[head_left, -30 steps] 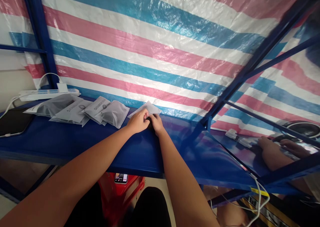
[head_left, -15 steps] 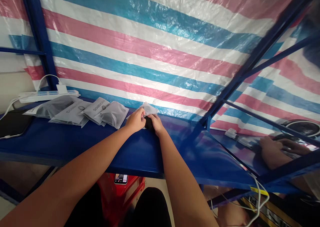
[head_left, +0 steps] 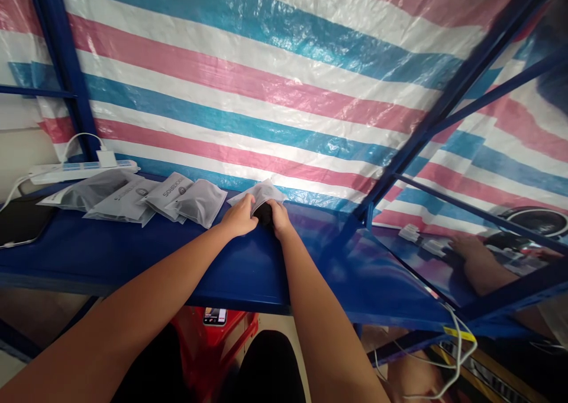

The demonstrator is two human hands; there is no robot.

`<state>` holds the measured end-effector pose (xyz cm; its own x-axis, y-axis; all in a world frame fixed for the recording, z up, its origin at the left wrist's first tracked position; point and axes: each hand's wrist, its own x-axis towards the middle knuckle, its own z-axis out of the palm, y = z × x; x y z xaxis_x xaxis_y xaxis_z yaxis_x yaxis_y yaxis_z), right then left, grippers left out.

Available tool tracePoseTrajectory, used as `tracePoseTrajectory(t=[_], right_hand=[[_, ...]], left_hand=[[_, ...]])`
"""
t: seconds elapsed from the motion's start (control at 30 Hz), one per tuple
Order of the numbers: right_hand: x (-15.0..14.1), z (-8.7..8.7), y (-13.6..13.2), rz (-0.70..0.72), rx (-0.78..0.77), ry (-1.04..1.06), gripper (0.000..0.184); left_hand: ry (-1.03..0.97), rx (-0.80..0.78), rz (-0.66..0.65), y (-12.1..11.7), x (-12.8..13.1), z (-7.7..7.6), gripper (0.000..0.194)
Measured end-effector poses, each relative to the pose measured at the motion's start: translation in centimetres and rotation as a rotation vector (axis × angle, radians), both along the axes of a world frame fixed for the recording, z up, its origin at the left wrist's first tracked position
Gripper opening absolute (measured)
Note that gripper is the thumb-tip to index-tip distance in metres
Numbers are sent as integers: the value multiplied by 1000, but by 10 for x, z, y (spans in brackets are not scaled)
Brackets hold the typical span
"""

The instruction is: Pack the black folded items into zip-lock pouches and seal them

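Observation:
My left hand (head_left: 239,216) and my right hand (head_left: 278,218) meet at the back of a blue shelf (head_left: 248,267). Both pinch a small translucent grey pouch (head_left: 266,191) that rests against the striped tarp. A small black object (head_left: 265,213) sits between my two hands at the pouch's mouth. The fingers of both hands are closed on the pouch and on the black object. To the left, several more grey pouches (head_left: 146,197) lie in a row on the shelf.
A white power strip (head_left: 80,169) with a plug lies at the far left, near a dark phone (head_left: 20,222). Blue frame bars (head_left: 444,104) cross on the right. Beyond them another person's hand (head_left: 470,252) works on the neighbouring shelf. A red crate (head_left: 213,338) stands below.
My hands have stayed on the pouch, which has lifted slightly and then settled against the tarp. The other person's hand on the right has shifted a little.

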<state>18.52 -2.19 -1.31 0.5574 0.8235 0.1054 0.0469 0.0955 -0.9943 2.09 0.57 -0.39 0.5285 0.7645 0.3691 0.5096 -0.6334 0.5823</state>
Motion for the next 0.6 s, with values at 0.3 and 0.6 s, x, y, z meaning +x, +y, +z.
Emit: tracePoseTrajectory(t=[0.3, 0.6], right_hand=[[3, -1, 2, 51, -28, 63, 40], [-3, 6, -9, 261, -35, 137, 41]], left_hand=[[-39, 94, 24, 2, 0, -1, 34], [-92, 133, 103, 12, -1, -3, 20]])
